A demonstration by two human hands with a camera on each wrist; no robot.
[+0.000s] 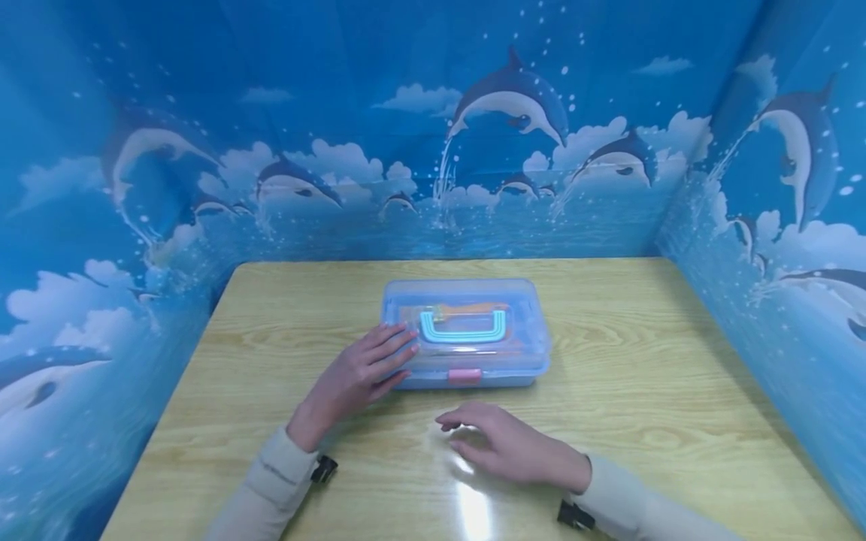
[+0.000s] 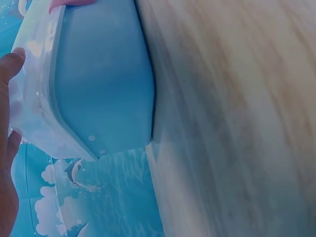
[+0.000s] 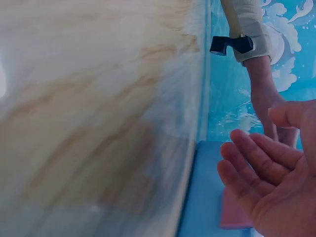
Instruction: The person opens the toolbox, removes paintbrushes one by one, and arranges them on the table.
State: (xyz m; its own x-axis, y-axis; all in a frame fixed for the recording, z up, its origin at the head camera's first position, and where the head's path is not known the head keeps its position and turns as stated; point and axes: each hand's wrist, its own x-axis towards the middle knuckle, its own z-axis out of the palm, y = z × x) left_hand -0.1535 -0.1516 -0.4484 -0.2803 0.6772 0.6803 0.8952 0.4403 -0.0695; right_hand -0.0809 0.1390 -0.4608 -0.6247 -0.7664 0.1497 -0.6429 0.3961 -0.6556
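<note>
— What is around you?
— Your wood-grain worktop (image 1: 636, 338), with a blue dolphin backdrop (image 1: 379, 52) along its left, far and right edges.
— And the box?
— Your clear-lidded blue box (image 1: 467, 356) sits on the worktop, midway between the left and right edges and nearer the far one. Its long axis runs left to right, parallel to the far edge; its pink latch (image 1: 464, 376) faces you.
— Your hands?
— Your left hand (image 1: 365, 368) lies against the box's left end, fingers extended, touching without grasping. Your right hand (image 1: 510, 443) is before the latch, apart from the box, fingers loosely bent and released.
</note>
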